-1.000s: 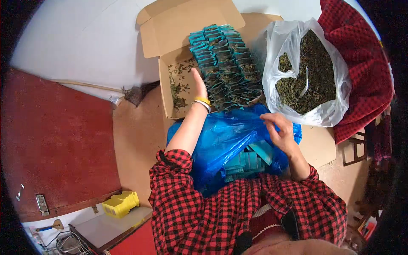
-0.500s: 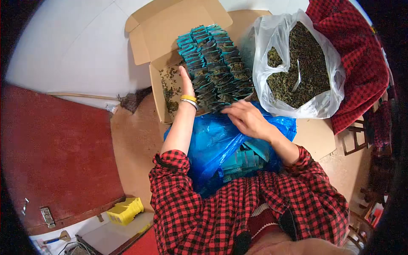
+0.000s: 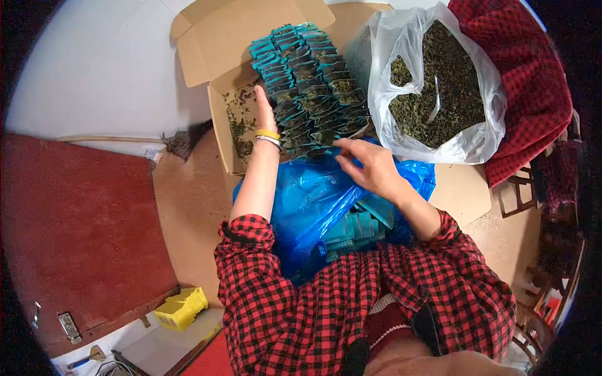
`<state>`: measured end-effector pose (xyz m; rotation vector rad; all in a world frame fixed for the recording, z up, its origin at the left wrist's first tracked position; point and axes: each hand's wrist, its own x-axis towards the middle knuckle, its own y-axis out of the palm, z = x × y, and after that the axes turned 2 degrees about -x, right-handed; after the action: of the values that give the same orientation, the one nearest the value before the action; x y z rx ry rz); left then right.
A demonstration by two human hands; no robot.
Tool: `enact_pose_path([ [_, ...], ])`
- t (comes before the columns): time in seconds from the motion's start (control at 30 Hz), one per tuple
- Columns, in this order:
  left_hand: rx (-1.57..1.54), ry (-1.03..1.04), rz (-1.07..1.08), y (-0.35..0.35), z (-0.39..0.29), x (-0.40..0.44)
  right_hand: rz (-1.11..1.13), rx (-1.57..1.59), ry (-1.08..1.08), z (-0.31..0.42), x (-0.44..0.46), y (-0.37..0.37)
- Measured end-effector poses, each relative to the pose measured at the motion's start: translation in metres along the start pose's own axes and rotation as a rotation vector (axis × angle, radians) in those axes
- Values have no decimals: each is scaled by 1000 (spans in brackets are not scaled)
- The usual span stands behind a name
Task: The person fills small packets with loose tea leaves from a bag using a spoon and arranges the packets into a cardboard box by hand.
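- Leaf-filled, thin teal packets (image 3: 307,94) stood in 3 rows inside the brown cardboard box (image 3: 219,128).
- The left hand (image 3: 266,113) lay open, flat beside them; the right hand (image 3: 373,168) was half-curled near their close end, any hold unclear.
- Flat teal packets (image 3: 351,229), seemingly unfilled, remained in the blue plastic bag (image 3: 295,194).
- 1 second earlier, the right hand was farther right.

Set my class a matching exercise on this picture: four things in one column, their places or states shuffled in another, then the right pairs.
Column 1
1. Translucent white plastic bag
2. Shiny blue plastic bag
3. Bare left hand
4. Yellow boxy container

Column 2
A. Beside rows of teal packets, fingers extended
B. Lower left of the view
C. Open, showing loose dried leaves
D. In front of the red-and-black checked shirt

Pairs: 1-C, 2-D, 3-A, 4-B
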<state>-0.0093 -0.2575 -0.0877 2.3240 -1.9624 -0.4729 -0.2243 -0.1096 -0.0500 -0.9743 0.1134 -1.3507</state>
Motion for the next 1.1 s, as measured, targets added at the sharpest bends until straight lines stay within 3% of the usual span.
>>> enact_pose_path([
  [0.27, -20, -23, 2, -8, -5, -9, -128, -131, -214, -7, 2, 17],
  [0.5, -153, -146, 210, -4, -28, -62, -67, -172, -121, -9, -2, 29],
  [0.73, 168, 116, 47, 2, -9, -72, -83, -262, -145, -21, 4, 42],
  [1.1, 141, 155, 50, -1, 3, -57, -101, -374, -145, -49, 7, 2],
])
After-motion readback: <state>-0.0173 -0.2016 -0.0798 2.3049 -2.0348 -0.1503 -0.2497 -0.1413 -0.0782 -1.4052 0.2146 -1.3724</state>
